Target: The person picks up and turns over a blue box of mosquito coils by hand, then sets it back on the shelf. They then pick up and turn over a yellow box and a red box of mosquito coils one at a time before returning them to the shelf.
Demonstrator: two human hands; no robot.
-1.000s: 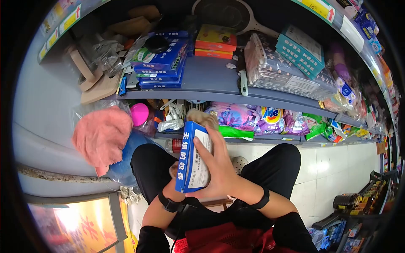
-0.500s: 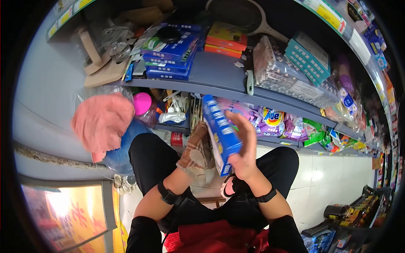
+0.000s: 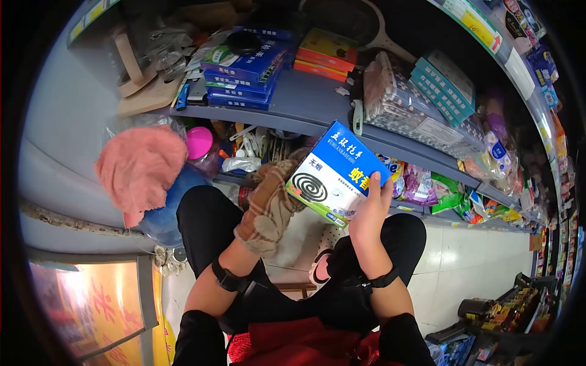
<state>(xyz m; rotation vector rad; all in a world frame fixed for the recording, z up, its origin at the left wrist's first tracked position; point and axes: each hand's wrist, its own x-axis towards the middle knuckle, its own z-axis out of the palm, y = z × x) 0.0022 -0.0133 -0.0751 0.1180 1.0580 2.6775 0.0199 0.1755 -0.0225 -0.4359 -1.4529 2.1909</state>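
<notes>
My right hand [image 3: 370, 210] holds a blue and white box of mosquito coils [image 3: 334, 177] by its right edge, thumb on the front. The front, with a printed black coil, faces up towards me. A brown checked cloth [image 3: 268, 207] covers my left hand [image 3: 264, 222] down to the wrist, like a mitt. It lies against the box's left edge; the fingers inside are hidden, so their grip cannot be made out. Similar blue boxes [image 3: 241, 79] are stacked on the upper shelf, with a dark round object [image 3: 243, 43] on top.
The shelf edge [image 3: 274, 120] runs just beyond the box. Orange-yellow boxes [image 3: 325, 50], teal boxes [image 3: 444, 88] and a wrapped checked bundle [image 3: 403, 97] stand on it. A pink cloth [image 3: 140, 168] hangs at left. Purple detergent bags [image 3: 418, 183] lie on the lower shelf.
The box has turned from edge-on to show its front, and moved slightly right. My right hand has shifted to its lower right edge. The cloth-covered left hand has moved a little left and up.
</notes>
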